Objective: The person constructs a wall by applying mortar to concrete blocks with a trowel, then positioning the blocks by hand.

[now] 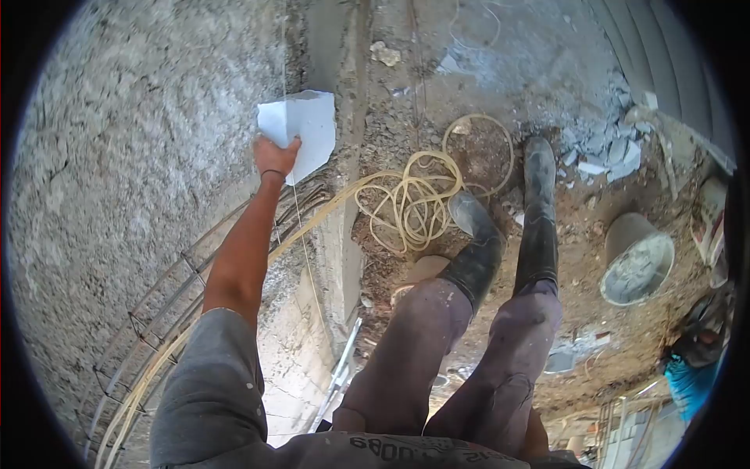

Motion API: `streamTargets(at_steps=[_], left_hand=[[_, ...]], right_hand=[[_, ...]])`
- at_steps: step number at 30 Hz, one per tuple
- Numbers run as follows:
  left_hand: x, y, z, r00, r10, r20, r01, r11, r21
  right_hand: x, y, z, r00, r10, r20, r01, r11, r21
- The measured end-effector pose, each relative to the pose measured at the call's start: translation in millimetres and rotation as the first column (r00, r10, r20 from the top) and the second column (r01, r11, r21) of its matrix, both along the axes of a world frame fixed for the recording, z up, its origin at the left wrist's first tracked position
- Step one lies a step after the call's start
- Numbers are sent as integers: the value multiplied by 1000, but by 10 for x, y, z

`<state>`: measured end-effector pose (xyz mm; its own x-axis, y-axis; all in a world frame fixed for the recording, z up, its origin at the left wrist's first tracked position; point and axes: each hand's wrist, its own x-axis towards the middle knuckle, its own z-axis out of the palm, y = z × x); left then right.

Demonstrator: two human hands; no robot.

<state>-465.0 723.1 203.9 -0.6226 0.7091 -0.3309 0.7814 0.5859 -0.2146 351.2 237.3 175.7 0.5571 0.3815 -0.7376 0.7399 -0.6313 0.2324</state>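
My left hand [276, 155] is stretched out, gripping a broken piece of white tile [312, 129] by its lower edge, with the thumb lying over its face. The tile is at the foot of the rough grey wall [141, 141], over a concrete ledge [324, 47]. A thin taut string [306, 258] runs along the ledge and passes by the tile. Beside my right thigh only a small patch of skin of my right hand or forearm [536, 434] shows; its fingers are hidden.
A tangled yellowish hose [418, 199] lies on the dirt beside my boots [539, 187]. Rebar frames [144, 332] lean along the wall. To the right are a bucket [637, 258] of grey mix, broken tile shards [617, 148] and a blue cloth [691, 387].
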Motion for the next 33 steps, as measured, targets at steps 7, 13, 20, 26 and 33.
streamTargets(at_steps=[7, 13, 20, 26, 33], left_hand=[[239, 22, 75, 995, 78, -59, -75, 996, 55], [397, 35, 159, 987, 161, 0, -160, 976, 146], [546, 27, 191, 985, 169, -35, -160, 970, 181], [424, -1, 104, 993, 69, -92, -61, 994, 94], [500, -104, 47, 978, 45, -204, -2, 978, 207]], right_hand=[[-406, 3127, 375, 957, 284, -67, -247, 911, 330], [-2628, 6045, -335, 607, 703, -370, -151, 559, 815], [-4850, 6747, -724, -21, 629, -777, 172, 768, 617], [-5604, 6520, -764, -389, 578, -717, 317, 815, 485], [-5249, 6696, -1207, -326, 701, -634, 168, 703, 691]])
